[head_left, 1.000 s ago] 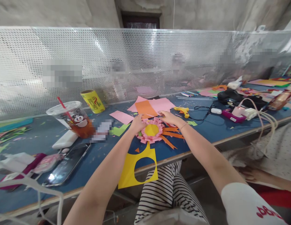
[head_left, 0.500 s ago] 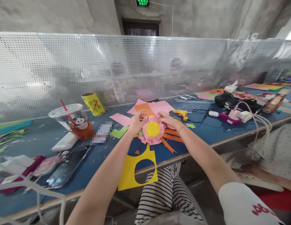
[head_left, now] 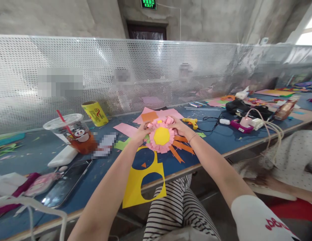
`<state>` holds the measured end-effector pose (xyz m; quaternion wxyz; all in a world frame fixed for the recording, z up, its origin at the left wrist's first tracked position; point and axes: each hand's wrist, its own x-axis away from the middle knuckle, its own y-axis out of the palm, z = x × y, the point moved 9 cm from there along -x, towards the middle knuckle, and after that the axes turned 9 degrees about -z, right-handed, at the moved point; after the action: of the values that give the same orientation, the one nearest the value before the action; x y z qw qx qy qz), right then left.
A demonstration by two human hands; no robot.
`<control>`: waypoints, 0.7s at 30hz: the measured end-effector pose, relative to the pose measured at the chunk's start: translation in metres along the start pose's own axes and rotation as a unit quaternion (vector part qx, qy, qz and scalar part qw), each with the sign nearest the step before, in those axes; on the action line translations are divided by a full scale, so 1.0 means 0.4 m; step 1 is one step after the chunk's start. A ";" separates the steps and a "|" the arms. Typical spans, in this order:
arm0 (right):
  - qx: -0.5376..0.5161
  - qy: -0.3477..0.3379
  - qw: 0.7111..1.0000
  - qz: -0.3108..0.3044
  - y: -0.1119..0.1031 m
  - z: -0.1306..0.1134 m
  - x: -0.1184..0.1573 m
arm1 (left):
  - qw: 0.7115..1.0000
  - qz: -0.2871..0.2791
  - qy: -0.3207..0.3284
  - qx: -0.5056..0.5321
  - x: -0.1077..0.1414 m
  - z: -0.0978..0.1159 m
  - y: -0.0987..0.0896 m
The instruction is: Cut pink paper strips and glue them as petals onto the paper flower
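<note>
A pink paper flower (head_left: 162, 136) with a yellow round centre is held between both hands above the blue table. My left hand (head_left: 142, 131) grips its upper left edge, fingers curled behind the petals. At the upper right edge, my right hand (head_left: 176, 125) holds it with bent fingers. Orange paper strips (head_left: 182, 145) spread out to the right, under or behind the flower. Below it, a yellow sheet (head_left: 132, 187) with round holes hangs over the table's front edge. Pink paper (head_left: 174, 113) and an orange piece (head_left: 149, 116) lie behind the hands.
On the left stand a cup of drink (head_left: 79, 135) and a yellow tube (head_left: 95, 113); a phone (head_left: 66, 184) lies nearer. A yellow glue gun (head_left: 191, 123), cables and a magenta power strip (head_left: 241, 126) are on the right. Another person's arm (head_left: 284, 187) is at far right.
The view has shifted slightly, moving the surroundings left in the picture. The flower is tilted a little more toward me, and both hands still hold it.
</note>
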<state>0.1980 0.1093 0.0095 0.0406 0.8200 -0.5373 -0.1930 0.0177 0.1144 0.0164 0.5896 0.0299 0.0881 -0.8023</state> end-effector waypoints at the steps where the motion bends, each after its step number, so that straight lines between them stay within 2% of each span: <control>1: -0.001 -0.006 1.000 -0.010 0.006 -0.005 0.001 | 0.999 -0.027 -0.030 0.019 0.004 -0.014 0.014; 4: -0.001 -0.012 0.999 -0.036 0.019 -0.012 0.002 | 0.992 -0.062 -0.067 0.084 0.017 -0.024 0.040; 9: -0.011 -0.025 1.000 -0.015 -0.005 -0.015 -0.003 | 0.980 -0.079 -0.071 0.169 0.022 -0.011 0.058; 13: -0.011 -0.015 0.999 -0.027 -0.005 -0.008 -0.005 | 0.980 -0.103 -0.068 0.156 0.025 -0.007 0.064; 21: 0.008 0.001 0.998 -0.068 0.031 -0.017 0.008 | 0.983 -0.131 -0.024 0.127 0.040 0.028 0.077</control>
<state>0.1909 0.1003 0.0184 0.0218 0.8549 -0.4821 -0.1905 0.0427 0.0885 0.0219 0.4730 0.0734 -0.0259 -0.8776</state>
